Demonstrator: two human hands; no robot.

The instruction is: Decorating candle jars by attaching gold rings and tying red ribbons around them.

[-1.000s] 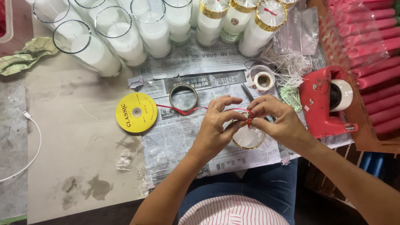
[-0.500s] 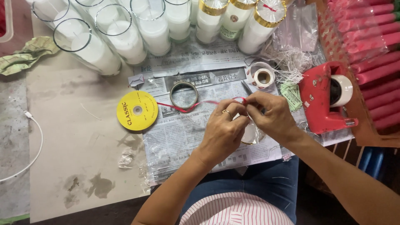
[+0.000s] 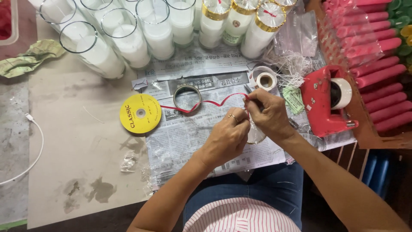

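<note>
Ribbon (image 3: 214, 103), thin and red, runs from the yellow spool (image 3: 140, 113) lying flat on the desk (image 3: 77, 163), across the newspaper sheet (image 3: 189, 137), through a loose gold ring (image 3: 187, 96), up to the hands near the middle of the desk's near edge.

Largest first: row of tall clear glass candle jars (image 3: 120, 38) filled with white wax along the far edge; three at the far right of that row carry gold bands at the rim (image 3: 266, 21). Stack of pink wrapped cylinders (image 3: 373, 64) at the right edge. Red tape dispenser (image 3: 324, 103) with a white roll, just left of them. Small white tape roll (image 3: 266, 80) beside the far part of the newspaper. Spool label: round, yellow, dark lettering.

Left hand (image 3: 227, 137) closed, fingertips pinching at the ribbon beside a small clear jar (image 3: 256, 135), mostly hidden under both hands. Right hand (image 3: 268, 114) closed, thumb and forefinger pinching the ribbon end.

Judgement: keep the ribbon taut and flat between the two pinches, untwisted; leave slack at the spool so it does not drag the ring.
</note>
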